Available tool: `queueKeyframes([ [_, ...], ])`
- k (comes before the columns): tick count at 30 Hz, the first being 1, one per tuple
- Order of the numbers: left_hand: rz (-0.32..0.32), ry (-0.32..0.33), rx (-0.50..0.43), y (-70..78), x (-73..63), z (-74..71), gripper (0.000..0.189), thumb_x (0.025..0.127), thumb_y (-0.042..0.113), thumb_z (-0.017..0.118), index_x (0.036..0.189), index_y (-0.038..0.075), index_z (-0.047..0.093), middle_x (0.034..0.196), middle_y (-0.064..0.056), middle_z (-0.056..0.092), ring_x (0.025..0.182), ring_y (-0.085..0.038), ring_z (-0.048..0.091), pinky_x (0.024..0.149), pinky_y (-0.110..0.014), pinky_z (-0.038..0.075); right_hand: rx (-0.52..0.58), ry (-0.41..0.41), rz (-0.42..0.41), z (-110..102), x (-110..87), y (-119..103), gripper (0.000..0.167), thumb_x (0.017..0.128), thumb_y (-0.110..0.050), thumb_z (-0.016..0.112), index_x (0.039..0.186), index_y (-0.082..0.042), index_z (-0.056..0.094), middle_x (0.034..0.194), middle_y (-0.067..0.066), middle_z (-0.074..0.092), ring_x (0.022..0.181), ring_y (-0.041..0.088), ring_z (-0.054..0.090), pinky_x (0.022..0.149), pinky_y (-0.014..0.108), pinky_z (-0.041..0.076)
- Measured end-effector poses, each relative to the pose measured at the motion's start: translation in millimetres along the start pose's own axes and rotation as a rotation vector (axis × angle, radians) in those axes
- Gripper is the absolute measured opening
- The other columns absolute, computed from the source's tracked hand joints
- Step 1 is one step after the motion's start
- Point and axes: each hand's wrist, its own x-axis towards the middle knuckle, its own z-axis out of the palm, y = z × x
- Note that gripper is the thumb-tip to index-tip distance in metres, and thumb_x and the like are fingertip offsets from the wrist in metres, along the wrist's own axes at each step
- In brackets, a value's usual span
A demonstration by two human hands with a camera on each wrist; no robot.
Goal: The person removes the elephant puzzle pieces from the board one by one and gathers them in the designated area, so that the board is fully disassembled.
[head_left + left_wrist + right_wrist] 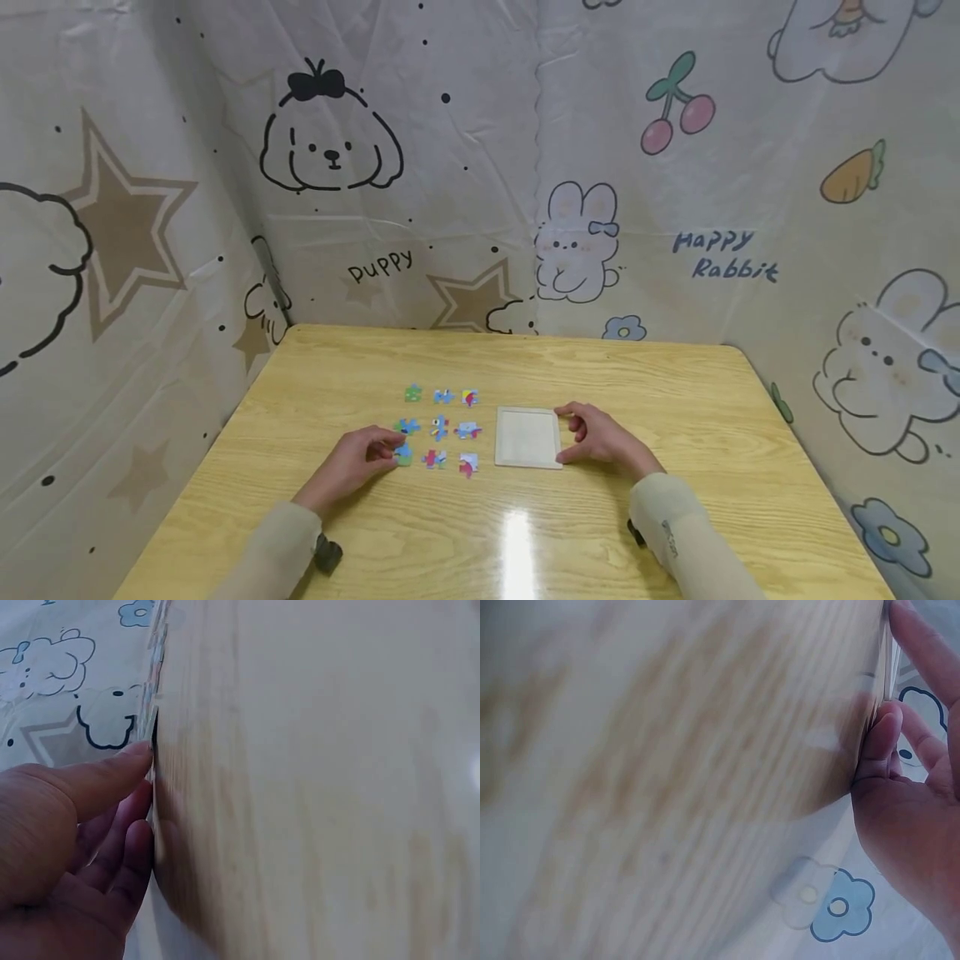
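My left hand (pixel 356 458) is at the lower left of several small jigsaw pieces, its thumb and forefinger pinching the edges of a blue and green jigsaw piece (pixel 403 455). In the left wrist view, that hand's fingers (pixel 135 859) are bent against the tabletop; the piece is hard to make out there. With thumb and forefinger spread along its right side, my right hand (pixel 603 437) grips a pale square puzzle tray (pixel 528 438), which lies flat with a raised rim and bare inside. The right wrist view shows the tray only as a thin edge beside the fingertips.
Other jigsaw pieces lie in rows left of the tray, among them a red and white piece (pixel 468 463) and a green piece (pixel 413 393). The wooden table (pixel 630 375) is bounded behind and at the sides by a printed cloth (pixel 465 167).
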Motion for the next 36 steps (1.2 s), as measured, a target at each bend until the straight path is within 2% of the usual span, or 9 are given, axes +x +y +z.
queueKeyframes([
  [6,0.049,-0.029,0.054,1.1,-0.7,-1.6,0.030,0.095,0.006,0.073,0.125,0.007,0.072,0.118,-0.005,0.071,0.096,-0.015,0.064,0.084,-0.025,0.055,-0.001,-0.004,-0.001,-0.4,-0.3,-0.4,0.082,0.075,-0.014,0.094,0.146,-0.001,0.054,0.103,0.009,0.049,0.088,0.020,0.046,0.074,0.029,0.041],
  [9,0.048,-0.036,0.057,2.5,-0.6,-2.2,0.030,0.096,0.006,0.072,0.126,0.007,0.071,0.118,-0.004,0.070,0.097,-0.015,0.063,0.085,-0.026,0.055,-0.002,-0.006,0.001,-0.7,-0.4,-0.5,0.082,0.076,-0.014,0.093,0.147,-0.001,0.054,0.103,0.009,0.049,0.088,0.020,0.046,0.074,0.028,0.041],
  [18,0.089,-0.026,0.096,1.0,-0.3,-0.4,0.032,0.096,0.005,0.072,0.127,0.005,0.070,0.114,-0.004,0.068,0.095,-0.016,0.062,0.084,-0.026,0.054,0.002,0.000,0.001,-1.5,0.1,-3.6,0.081,0.076,-0.014,0.093,0.146,-0.001,0.055,0.102,0.008,0.048,0.088,0.020,0.045,0.074,0.028,0.040],
  [25,0.081,-0.021,0.100,2.4,-0.1,-0.6,0.032,0.096,0.004,0.071,0.128,0.005,0.071,0.112,-0.003,0.067,0.093,-0.011,0.059,0.083,-0.025,0.053,0.000,-0.003,0.000,-2.5,1.0,-5.0,0.081,0.076,-0.013,0.093,0.146,-0.001,0.054,0.102,0.009,0.049,0.088,0.020,0.045,0.073,0.028,0.040],
  [36,0.091,-0.014,0.099,0.2,-2.3,1.3,0.031,0.095,0.004,0.072,0.126,0.006,0.071,0.108,-0.001,0.066,0.091,-0.014,0.059,0.082,-0.027,0.054,-0.007,0.004,0.024,0.8,0.1,-1.4,0.082,0.075,-0.015,0.094,0.146,-0.004,0.055,0.103,0.009,0.049,0.089,0.021,0.046,0.076,0.033,0.041],
])
